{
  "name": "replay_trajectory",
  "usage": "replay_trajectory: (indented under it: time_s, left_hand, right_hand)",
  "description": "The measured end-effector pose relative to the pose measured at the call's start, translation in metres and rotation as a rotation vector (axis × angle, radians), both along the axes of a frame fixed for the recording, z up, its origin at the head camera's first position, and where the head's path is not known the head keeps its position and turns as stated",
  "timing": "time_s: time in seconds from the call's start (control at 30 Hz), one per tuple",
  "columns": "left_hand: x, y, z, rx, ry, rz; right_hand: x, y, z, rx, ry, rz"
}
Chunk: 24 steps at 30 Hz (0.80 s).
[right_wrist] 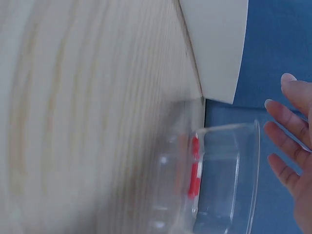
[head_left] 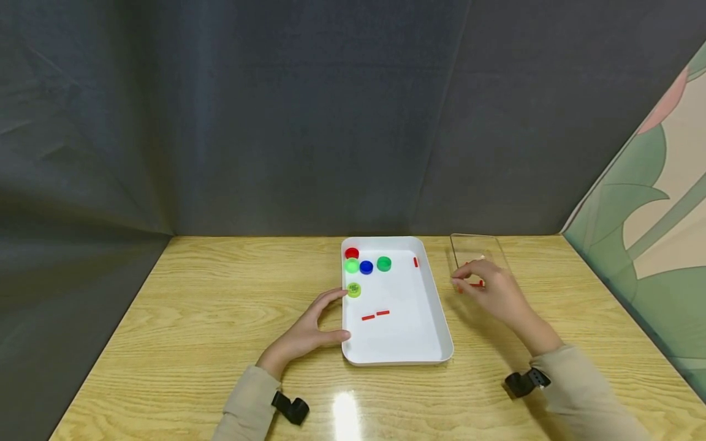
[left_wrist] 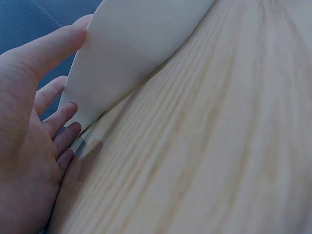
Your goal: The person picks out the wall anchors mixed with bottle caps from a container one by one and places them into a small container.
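Note:
A white tray point(head_left: 402, 331) lies on the table, and my left hand point(head_left: 300, 334) rests with spread thumb and fingers at its left rim. In the left wrist view the thumb point(left_wrist: 80, 31) touches the tray wall point(left_wrist: 131, 44). My right hand point(head_left: 491, 291) hovers over a clear box point(head_left: 480, 236) with red pieces point(right_wrist: 194, 180) inside. Its fingers, loosely bent in the right wrist view, have nothing visible between them. Short red sticks point(head_left: 383, 313) lie in the tray, two near the front and one at the back right.
Along the tray's left and back lie round caps: red point(head_left: 352, 253), light green point(head_left: 352, 266), blue point(head_left: 366, 267), green point(head_left: 383, 264) and a patterned yellow-green one point(head_left: 354, 290). A dark cloth point(head_left: 309, 122) hangs behind the table point(head_left: 220, 294); a patterned panel point(head_left: 651, 245) stands right.

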<state>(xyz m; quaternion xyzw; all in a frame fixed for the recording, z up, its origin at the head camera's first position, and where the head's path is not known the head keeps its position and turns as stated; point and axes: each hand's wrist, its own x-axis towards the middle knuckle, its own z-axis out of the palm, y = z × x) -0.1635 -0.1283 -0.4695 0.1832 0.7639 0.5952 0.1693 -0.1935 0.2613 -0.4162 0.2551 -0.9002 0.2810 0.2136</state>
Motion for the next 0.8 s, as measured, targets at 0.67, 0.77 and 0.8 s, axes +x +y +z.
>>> replay_trajectory:
  time_s: [0.67, 0.77, 0.8]
  left_hand:
    - [0.000, 0.001, 0.001, -0.002, 0.008, 0.003]
    - [0.000, 0.001, 0.001, 0.000, 0.007, 0.002]
    - [0.000, 0.001, 0.001, 0.000, 0.008, 0.000]
  right_hand:
    - [0.013, -0.054, -0.006, -0.117, -0.228, 0.125]
    - [0.014, -0.060, -0.006, -0.123, -0.282, 0.144]
    - [0.014, -0.062, -0.006, -0.125, -0.302, 0.147]
